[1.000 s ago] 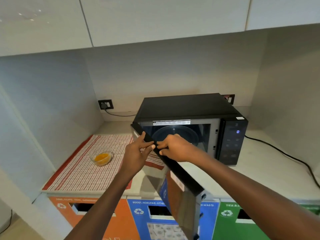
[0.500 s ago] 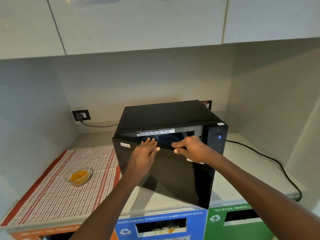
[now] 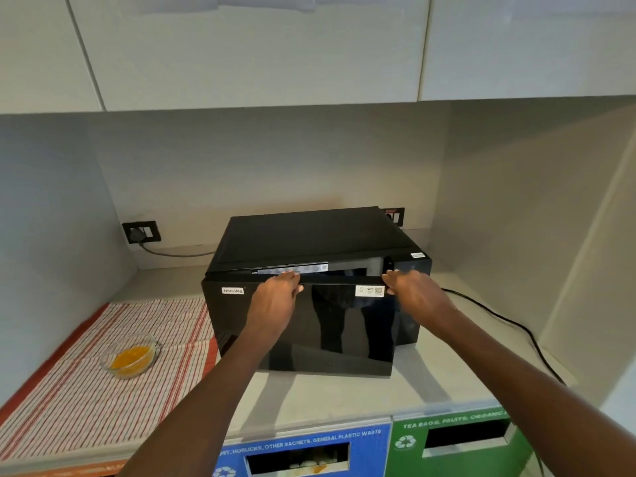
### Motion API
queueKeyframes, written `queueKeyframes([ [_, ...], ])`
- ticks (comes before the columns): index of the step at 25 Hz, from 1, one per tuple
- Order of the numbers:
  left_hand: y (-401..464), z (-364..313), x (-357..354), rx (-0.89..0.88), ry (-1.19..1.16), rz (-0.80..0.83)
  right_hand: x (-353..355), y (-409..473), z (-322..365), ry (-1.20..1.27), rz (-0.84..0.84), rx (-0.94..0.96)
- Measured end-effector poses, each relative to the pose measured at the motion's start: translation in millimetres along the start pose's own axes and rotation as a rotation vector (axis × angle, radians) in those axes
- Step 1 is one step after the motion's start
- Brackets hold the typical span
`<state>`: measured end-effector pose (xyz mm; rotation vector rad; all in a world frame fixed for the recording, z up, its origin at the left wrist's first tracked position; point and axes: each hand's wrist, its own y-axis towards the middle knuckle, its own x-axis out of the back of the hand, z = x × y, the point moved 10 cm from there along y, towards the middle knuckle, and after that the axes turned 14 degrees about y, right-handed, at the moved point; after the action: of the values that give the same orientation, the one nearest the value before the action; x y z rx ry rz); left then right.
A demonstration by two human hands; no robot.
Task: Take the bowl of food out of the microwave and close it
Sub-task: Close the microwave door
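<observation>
A black microwave (image 3: 309, 237) stands on the counter. Its glossy door (image 3: 337, 335) is swung almost to the front, with only a narrow gap left along the top right. My left hand (image 3: 273, 304) lies flat on the door's upper middle, fingers over its top edge. My right hand (image 3: 411, 292) presses on the door's upper right corner. A small glass bowl (image 3: 132, 354) with orange food sits on the striped cloth (image 3: 79, 404) to the left of the microwave, apart from both hands.
A white counter (image 3: 330, 395) carries the microwave. Wall cabinets hang overhead. A plugged socket (image 3: 141, 232) is on the back wall at left; a black cable (image 3: 509, 325) trails right. Blue bin front (image 3: 303, 449) and green bin front (image 3: 454, 438) sit below the counter edge.
The door has swung from wide open toward the microwave's front until nearly closed. Both hands rode along on its top edge, and my right hand slid out to its right corner.
</observation>
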<state>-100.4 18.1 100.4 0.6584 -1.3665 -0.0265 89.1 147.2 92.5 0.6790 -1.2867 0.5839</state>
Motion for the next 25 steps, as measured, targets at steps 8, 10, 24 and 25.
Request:
queueKeyframes([
  [8, 28, -6, -27, 0.047, 0.070, 0.154, -12, 42, -20, -0.055, -0.145, 0.085],
  [10, 35, -6, -35, 0.033, 0.089, 0.175, -16, 49, -26, -0.041, -0.180, 0.094],
  [24, 39, -3, -45, 0.076, 0.050, 0.123, -33, 76, -38, 0.044, -0.265, 0.158],
  [25, 39, -4, -45, 0.075, 0.063, 0.128, -33, 75, -39, 0.052, -0.276, 0.158],
])
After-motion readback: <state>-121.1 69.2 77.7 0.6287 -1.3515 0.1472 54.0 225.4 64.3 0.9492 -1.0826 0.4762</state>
